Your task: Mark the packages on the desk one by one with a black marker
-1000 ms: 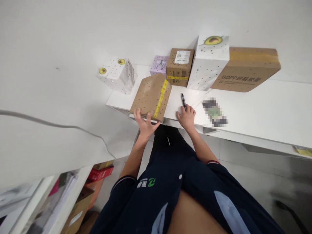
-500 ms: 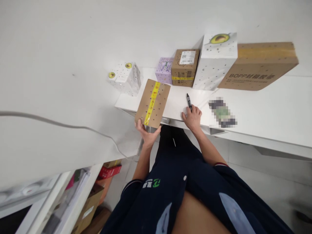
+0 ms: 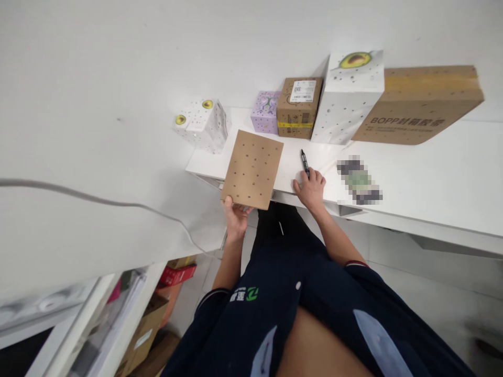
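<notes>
Head view: the left hand (image 3: pixel 236 220) clasps a brown box (image 3: pixel 253 170) by its near edge at the front of the table (image 3: pixel 428 180); the right hand (image 3: pixel 310 189), half curled, covers one end of a black marker (image 3: pixel 305 163), grip unclear.

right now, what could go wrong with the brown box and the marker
The brown box is held by the left grip only at its near end, so it might tip or slip, perhaps past the front edge of the white desk.

Its far end looks close to the white avocado box on the left; swinging it could bump that.

The marker might roll if the right grip lifts away.
</notes>
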Demonstrator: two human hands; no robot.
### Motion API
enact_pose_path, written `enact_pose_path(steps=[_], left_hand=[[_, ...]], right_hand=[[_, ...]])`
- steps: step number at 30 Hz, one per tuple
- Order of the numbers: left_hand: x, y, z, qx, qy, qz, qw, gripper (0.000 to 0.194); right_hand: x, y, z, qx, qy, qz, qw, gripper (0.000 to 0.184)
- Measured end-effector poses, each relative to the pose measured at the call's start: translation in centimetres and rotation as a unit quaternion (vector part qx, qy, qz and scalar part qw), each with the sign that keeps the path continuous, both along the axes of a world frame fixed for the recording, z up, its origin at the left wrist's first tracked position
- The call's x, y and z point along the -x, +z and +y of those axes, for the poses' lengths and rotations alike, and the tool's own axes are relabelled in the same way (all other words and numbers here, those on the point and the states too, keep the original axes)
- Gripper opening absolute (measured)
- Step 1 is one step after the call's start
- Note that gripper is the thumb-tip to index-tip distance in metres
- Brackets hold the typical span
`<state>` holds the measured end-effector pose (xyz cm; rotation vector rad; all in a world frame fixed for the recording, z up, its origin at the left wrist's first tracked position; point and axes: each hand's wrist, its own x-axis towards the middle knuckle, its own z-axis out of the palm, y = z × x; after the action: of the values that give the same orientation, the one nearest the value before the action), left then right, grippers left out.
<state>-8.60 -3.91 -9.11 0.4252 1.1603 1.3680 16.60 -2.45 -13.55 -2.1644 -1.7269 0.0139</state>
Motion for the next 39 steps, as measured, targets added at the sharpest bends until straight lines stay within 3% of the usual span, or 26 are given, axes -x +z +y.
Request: enact_pose_path(steps=[3,15,20,24,28,34,39], left_hand=[[-0.3,-0.4,0.0,0.007,0.029,-0.038,0.999,0.079],[-0.7,0.1,-0.2,0.022,0.029,-0.046,0.998,0.062],[-0.9,1.4,-0.1,0.077,0.027,-0.085,0.993,0.064],[-0.7,3.3,0.1,0.152,-0.022,-0.201,0.967,0.086],[-0.6,4.1,0.1,0.162,-0.047,-0.282,0.944,0.092],[-0.9,3.8,0.0,0.136,-0.037,-0.270,0.953,0.083],[-2.4,3.7,-0.1,0.116,-0.007,-0.199,0.973,0.070]], right_hand=[[0.0,0.0,0.0,-0.002,0.002,0.004,1.000,0.047],[-0.4,-0.4,0.1,-0.024,-0.004,0.047,0.999,0.045],[-1.5,-1.6,0.4,-0.085,-0.008,0.113,0.990,0.041],[-2.4,-2.7,0.5,-0.167,-0.004,0.171,0.971,0.038],[-2.7,-3.1,0.5,-0.210,-0.005,0.201,0.957,0.037],[-2.7,-2.7,0.3,-0.242,-0.012,0.269,0.932,0.035],[-3.0,-1.1,-0.1,-0.234,-0.041,0.451,0.860,0.036]])
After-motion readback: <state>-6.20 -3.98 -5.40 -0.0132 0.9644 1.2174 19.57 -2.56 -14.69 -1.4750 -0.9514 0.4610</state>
